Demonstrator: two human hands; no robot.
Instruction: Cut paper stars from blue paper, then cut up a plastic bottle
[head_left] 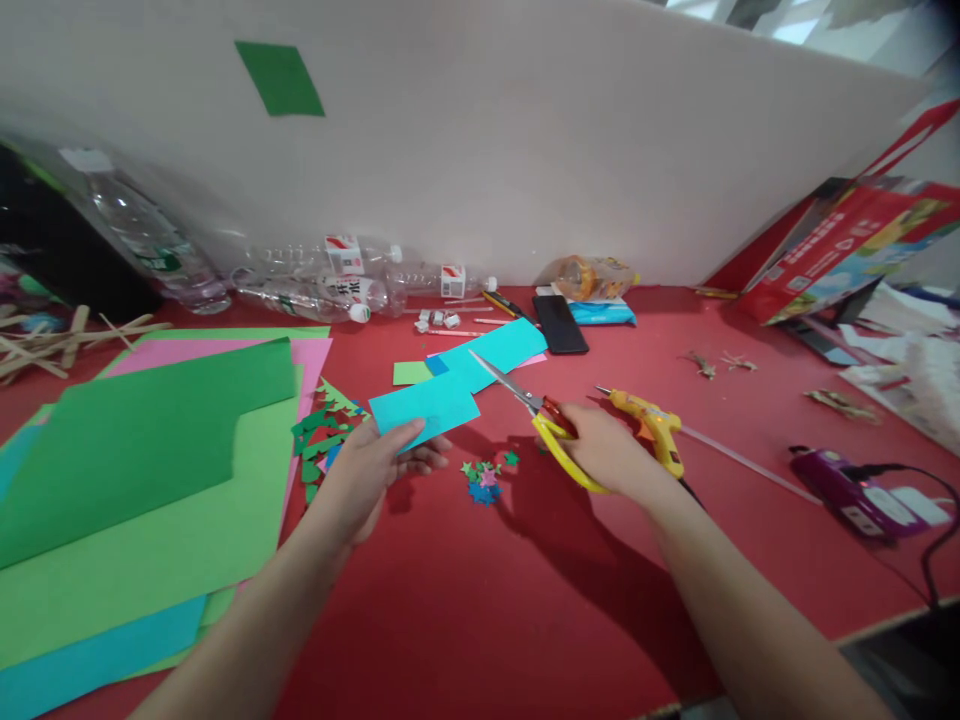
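My left hand [382,465] pinches a light-blue paper piece [424,405] between thumb and fingers, held above the red table. In my right hand [604,445] is a pair of scissors [559,445] with yellow handles, its blades pointing up and left toward the paper. The blades look nearly closed and do not touch the held piece. Behind it lies a longer light-blue paper strip [495,350]. Small paper stars [484,480] in green, pink and blue form a little pile between my hands. Green paper scraps [319,440] lie left of my left hand.
Large coloured sheets [150,450] cover the left side. Plastic bottles [315,290] and a black phone [560,325] are at the back. On the right are a yellow glue gun [652,425] with a glue stick, and a purple power strip [855,490] with cables.
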